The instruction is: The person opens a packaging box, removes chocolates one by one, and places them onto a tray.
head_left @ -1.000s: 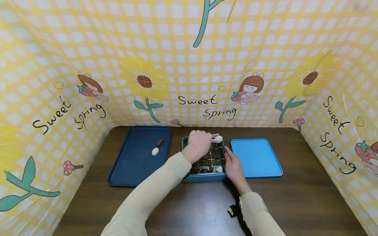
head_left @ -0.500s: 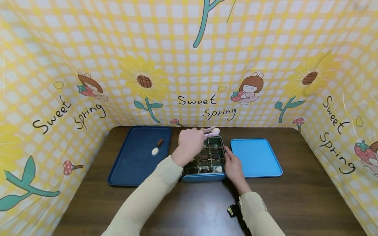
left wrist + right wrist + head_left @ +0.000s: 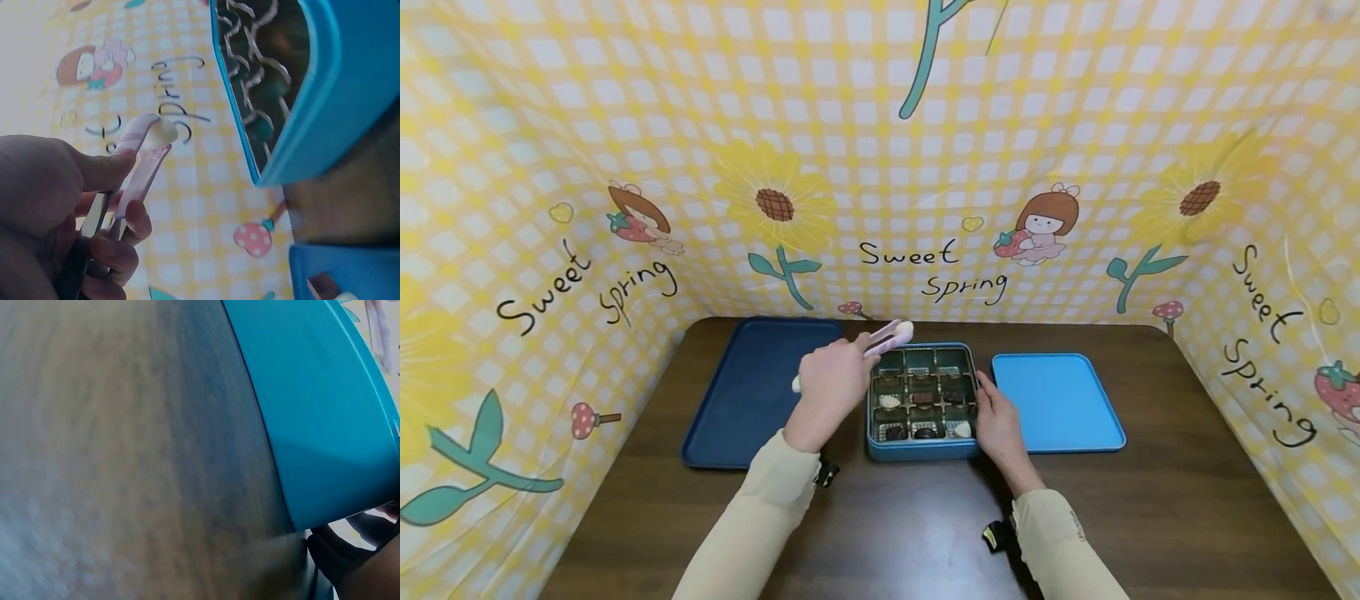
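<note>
My left hand (image 3: 833, 377) grips tongs (image 3: 886, 340) with pale pink tips. A small white, rounded sweet (image 3: 164, 132) is pinched between those tips, above the box's back left corner. The blue box (image 3: 925, 451) is divided into small compartments. White chocolates (image 3: 890, 402) and dark chocolates (image 3: 925, 432) lie in its middle and front rows; the back row shows bare compartments. My right hand (image 3: 1002, 427) touches the box's right side, with its fingers along the wall. In the right wrist view, its fingers (image 3: 331, 551) show dark at the box's lower corner.
A dark blue tray (image 3: 718, 425) lies left of the box, partly behind my left hand. On it are a brown block (image 3: 323, 286) and a white piece (image 3: 346, 296). A light blue tray (image 3: 1060, 404) stands to the right. A patterned cloth (image 3: 895, 208) encloses the table.
My left hand has moved left from over the box toward the dark blue tray, carrying the tongs and the white sweet. My right hand has stayed at the box's side.
</note>
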A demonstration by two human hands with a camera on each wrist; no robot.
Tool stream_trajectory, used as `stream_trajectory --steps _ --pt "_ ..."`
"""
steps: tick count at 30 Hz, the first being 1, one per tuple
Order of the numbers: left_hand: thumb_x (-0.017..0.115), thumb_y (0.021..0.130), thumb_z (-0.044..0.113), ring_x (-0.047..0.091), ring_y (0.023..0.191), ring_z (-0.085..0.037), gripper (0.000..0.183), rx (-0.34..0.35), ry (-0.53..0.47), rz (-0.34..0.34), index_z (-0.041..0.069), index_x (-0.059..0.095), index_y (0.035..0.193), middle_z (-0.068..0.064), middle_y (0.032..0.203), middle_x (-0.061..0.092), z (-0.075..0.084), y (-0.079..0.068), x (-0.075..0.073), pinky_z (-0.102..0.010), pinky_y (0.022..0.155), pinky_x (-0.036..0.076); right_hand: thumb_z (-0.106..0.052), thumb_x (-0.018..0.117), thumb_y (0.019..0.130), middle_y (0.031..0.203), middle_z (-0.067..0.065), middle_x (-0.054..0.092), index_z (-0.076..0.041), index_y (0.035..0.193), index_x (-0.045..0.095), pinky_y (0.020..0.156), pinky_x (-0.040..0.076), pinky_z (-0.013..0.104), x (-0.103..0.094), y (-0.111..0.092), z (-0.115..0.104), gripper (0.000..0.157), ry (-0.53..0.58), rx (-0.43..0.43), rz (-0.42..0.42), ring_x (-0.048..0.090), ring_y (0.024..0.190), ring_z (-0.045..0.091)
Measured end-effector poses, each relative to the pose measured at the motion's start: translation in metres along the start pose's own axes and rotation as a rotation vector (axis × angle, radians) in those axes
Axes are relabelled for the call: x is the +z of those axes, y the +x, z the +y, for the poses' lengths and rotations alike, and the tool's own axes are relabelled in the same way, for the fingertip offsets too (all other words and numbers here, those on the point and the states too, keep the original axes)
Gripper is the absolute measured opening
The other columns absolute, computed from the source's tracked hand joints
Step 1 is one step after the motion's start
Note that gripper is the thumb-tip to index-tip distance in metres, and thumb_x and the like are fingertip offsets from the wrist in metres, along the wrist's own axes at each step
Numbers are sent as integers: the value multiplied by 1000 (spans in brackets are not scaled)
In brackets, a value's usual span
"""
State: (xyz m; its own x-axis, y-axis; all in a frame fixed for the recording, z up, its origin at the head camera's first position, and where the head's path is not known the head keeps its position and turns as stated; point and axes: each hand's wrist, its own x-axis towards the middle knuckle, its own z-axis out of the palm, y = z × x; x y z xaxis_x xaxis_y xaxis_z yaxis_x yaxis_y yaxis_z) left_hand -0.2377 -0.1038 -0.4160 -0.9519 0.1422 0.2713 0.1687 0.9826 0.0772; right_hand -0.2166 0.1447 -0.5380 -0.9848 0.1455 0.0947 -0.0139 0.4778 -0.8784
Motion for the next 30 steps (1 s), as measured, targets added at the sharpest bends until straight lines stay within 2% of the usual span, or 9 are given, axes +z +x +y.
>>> stream_trajectory --steps 11,14,16,18,20,24,28,30 --pt "67 97 41 57 54 -31 38 -80 -34 54 18 69 128 -15 81 70 -47 -20 -1 -46 47 46 -16 39 111 153 21 44 -4 154 41 108 39 56 -2 0 -2 45 -12 14 -7 47 136 41" --pt "67 97 41 57 55 -31 40 -103 -37 49 18 68 129 -16 83 70 -59 -25 -1 -47 48 46 -18 37 111 145 25 51 -5 155 39 98 44 53 -3 1 -4 46 -7 21 -21 56 117 43" --pt "66 97 41 58 56 -32 40 -122 -42 36 17 68 130 -16 84 70 -65 -28 -1 -47 48 46 -19 37 111 139 25 55 -6 155 39 91 44 49 -4 1 -4 46 -12 20 -23 58 103 39" --pt "67 97 40 59 57 -33 39 -143 -46 25 17 68 129 -16 84 70 -72 -31 -2 -49 49 47 -20 37 111 128 25 59 -6 155 39 86 42 47 -5 1 -5 46 -14 20 -24 55 89 36" --pt "67 97 39 60 59 -35 39 -163 -48 12 16 68 128 -17 84 69 -79 -35 -1 -50 50 47 -20 37 112 117 26 61 -6 155 40 86 42 46 -5 1 -6 46 -14 20 -23 54 84 33" --pt "66 98 37 61 62 -38 37 -200 -53 -15 15 67 128 -20 86 69 -92 -44 0 -52 51 47 -20 37 112 126 25 60 -6 155 40 89 41 46 -5 1 -5 45 -6 24 -21 54 86 36" --pt "66 98 36 61 61 -37 37 -223 -41 -39 13 67 127 -21 87 70 -106 -56 1 -50 49 46 -18 37 111 149 21 50 -5 154 41 92 42 47 -4 1 -3 45 -14 10 -21 58 112 36" --pt "66 97 36 60 60 -37 37 -236 -39 -53 13 67 126 -22 86 69 -112 -63 2 -50 48 45 -18 37 111 140 25 55 -5 155 40 90 43 49 -4 0 -2 45 -8 14 -29 57 106 42"
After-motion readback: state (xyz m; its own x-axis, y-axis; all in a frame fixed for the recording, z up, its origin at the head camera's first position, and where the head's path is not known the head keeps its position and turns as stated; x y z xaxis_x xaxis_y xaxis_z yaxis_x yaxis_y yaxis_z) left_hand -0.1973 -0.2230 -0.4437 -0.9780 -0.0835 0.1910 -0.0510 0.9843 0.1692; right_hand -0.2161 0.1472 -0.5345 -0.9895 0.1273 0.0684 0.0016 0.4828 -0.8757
